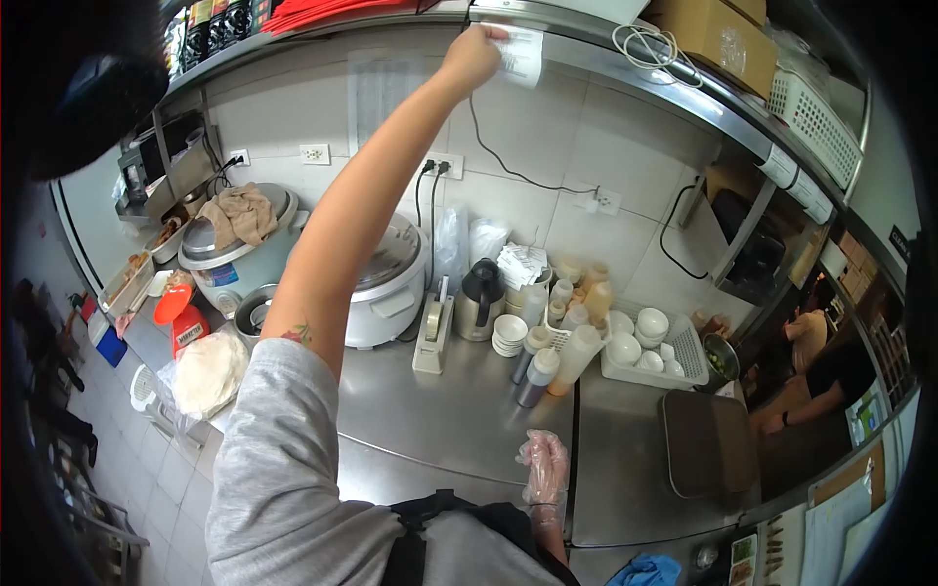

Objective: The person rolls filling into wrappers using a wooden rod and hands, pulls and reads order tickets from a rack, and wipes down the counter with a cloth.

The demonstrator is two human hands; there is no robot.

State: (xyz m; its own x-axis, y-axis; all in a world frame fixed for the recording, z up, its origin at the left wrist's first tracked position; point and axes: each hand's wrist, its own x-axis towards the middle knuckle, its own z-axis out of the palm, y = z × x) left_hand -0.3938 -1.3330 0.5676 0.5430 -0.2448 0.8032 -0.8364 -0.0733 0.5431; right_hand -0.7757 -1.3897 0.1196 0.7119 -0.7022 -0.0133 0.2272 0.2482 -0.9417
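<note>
My left hand [476, 61], bare, is raised to the edge of the overhead metal shelf. Its fingers pinch the left side of a white printed paper slip [525, 57], which hangs just under the shelf edge. My right hand [545, 467] wears a clear plastic glove and is low over the front of the steel counter [449, 410]. Its fingers are curled together; whatever they may hold is hidden. Beyond this hand stand several squeeze bottles [537, 376] with dark and orange liquids.
A tape dispenser [433, 327], a steel thermal jug [482, 298] and small stacked bowls [509, 335] stand along the wall. White rice cookers [391, 283] are on the left. A basket of bowls [684, 366] and a brown tray [708, 444] lie right. Another person's arm [811, 405] shows far right.
</note>
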